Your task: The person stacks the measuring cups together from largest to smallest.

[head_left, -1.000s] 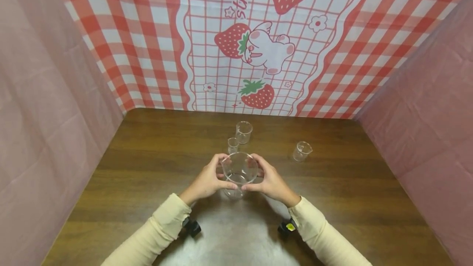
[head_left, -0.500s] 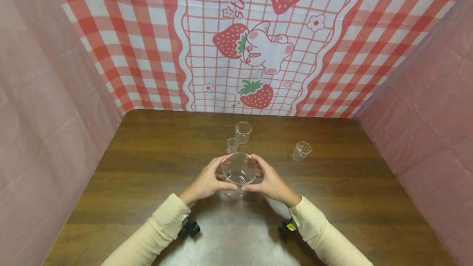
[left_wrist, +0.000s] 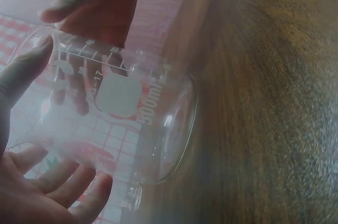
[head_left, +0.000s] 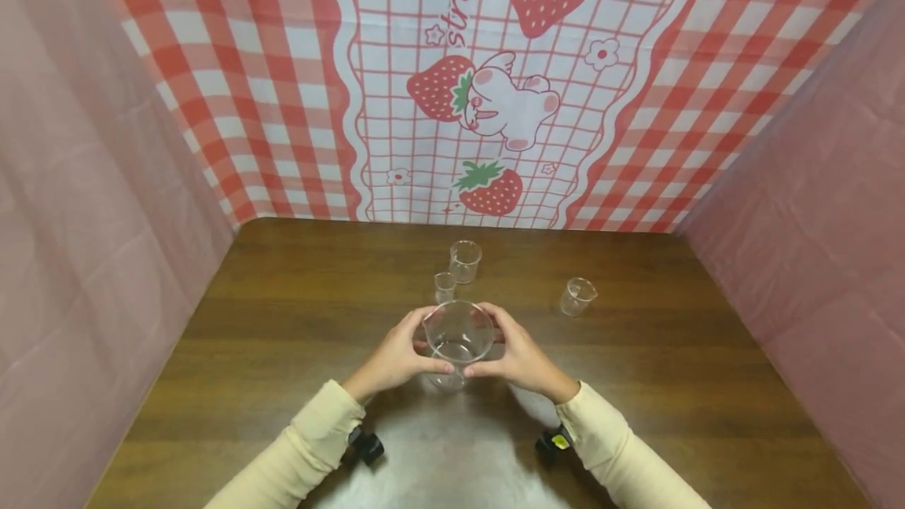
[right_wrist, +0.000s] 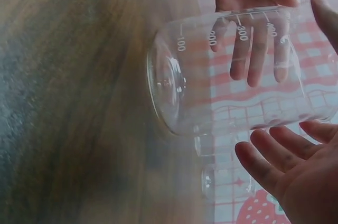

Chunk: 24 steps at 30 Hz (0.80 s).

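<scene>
A large clear glass beaker (head_left: 458,332) stands upright between both hands, near the middle of the wooden table in the head view. My left hand (head_left: 401,350) holds its left side, thumb at the front and fingers curved round the back. The right hand (head_left: 519,353) grips the opposite side in the same way, so the two thumbs nearly meet below the rim. White graduations and a "500ml" mark show on the beaker (left_wrist: 127,94) in the left wrist view. Nothing is visible inside the glass.
Just behind the large beaker stand a tiny beaker (head_left: 445,287) and a small beaker (head_left: 465,261). Another small beaker (head_left: 578,297) is off to the right. A checked strawberry cloth (head_left: 297,100) hangs behind the wooden table (head_left: 283,297), with pink curtains (head_left: 820,203) at both sides.
The head view has tilted up a little, so everything appears slightly lower in it. Both hands keep the same hold on the large beaker.
</scene>
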Motion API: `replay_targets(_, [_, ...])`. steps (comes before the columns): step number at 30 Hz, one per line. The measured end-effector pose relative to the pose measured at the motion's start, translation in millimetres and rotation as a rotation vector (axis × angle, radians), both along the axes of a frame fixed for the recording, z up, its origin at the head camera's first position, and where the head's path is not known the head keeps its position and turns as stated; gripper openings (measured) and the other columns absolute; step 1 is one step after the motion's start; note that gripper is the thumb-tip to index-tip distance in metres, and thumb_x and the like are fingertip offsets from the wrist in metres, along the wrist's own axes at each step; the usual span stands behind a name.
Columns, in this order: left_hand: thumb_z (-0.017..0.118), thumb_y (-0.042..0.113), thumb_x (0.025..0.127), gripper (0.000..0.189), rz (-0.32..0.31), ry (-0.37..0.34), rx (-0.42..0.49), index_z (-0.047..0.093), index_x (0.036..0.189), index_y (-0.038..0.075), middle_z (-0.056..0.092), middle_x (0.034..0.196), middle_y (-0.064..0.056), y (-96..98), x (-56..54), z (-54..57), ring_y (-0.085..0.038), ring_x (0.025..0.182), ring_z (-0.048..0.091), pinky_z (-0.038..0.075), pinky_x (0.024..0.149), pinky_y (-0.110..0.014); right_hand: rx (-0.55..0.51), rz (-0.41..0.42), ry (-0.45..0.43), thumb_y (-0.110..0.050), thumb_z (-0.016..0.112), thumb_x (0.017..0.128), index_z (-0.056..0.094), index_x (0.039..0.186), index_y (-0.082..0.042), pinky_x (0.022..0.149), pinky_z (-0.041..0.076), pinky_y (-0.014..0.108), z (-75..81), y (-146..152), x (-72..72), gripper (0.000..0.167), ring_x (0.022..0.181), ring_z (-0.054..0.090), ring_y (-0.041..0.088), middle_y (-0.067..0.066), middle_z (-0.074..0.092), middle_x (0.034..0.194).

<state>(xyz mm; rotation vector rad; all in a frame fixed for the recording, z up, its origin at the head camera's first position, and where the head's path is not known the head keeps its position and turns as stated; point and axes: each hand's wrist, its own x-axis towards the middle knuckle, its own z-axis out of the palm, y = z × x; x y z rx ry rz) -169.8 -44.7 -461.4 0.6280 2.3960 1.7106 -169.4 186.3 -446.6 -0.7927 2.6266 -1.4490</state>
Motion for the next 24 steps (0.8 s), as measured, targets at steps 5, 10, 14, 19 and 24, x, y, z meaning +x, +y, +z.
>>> replay_targets(5, [0.088,0.019,0.07,0.087,-0.016,-0.034,0.023,0.041,0.142,0.005,0.048,0.146,-0.018,-0.4,-0.7,1.1,-0.038,0.12,0.059,0.053,0.1,-0.046,-0.002,0.024,0.033,-0.016,0.088,0.069,0.038,0.143,0.003,0.096,0.054,0.04,4.8,3.8,-2.2,0.091,0.119,0.056,0.038,0.022,0.054,0.135])
replay_targets(10, [0.087,0.017,0.071,0.085,-0.045,-0.034,0.05,0.04,0.141,0.002,0.049,0.145,-0.021,-1.0,-0.9,-0.9,-0.037,0.127,0.054,0.05,0.104,-0.048,-0.032,0.061,0.065,-0.039,0.079,0.08,0.037,0.144,0.003,0.092,0.056,0.036,3.8,9.0,-4.3,0.087,0.118,0.055,0.037,0.023,0.055,0.131])
replay_targets(14, [0.086,0.016,0.071,0.086,-0.054,-0.035,0.057,0.039,0.141,0.002,0.048,0.145,-0.022,-1.6,-0.1,-1.6,-0.038,0.128,0.053,0.052,0.102,-0.048,-0.051,0.078,0.109,-0.059,0.06,0.085,0.038,0.143,0.005,0.089,0.057,0.031,1.4,11.3,-6.8,0.09,0.116,0.055,0.031,0.024,0.055,0.129])
replay_targets(19, [0.086,0.015,0.071,0.086,-0.053,-0.038,0.057,0.038,0.142,0.002,0.048,0.146,-0.022,-1.7,-0.5,-1.9,-0.039,0.131,0.05,0.052,0.1,-0.049,-0.07,0.082,0.128,-0.055,0.054,0.091,0.038,0.141,0.009,0.089,0.058,0.035,3.5,10.9,-10.6,0.083,0.115,0.055,0.036,0.026,0.055,0.128])
replay_targets(24, [0.086,0.016,0.072,0.086,-0.056,-0.038,0.062,0.038,0.142,0.004,0.048,0.146,-0.02,-1.1,-1.6,-3.0,-0.038,0.133,0.048,0.053,0.1,-0.049,-0.049,0.064,0.135,-0.046,0.053,0.096,0.041,0.14,0.007,0.091,0.057,0.041,6.6,10.9,-13.4,0.07,0.115,0.056,0.039,0.024,0.058,0.126])
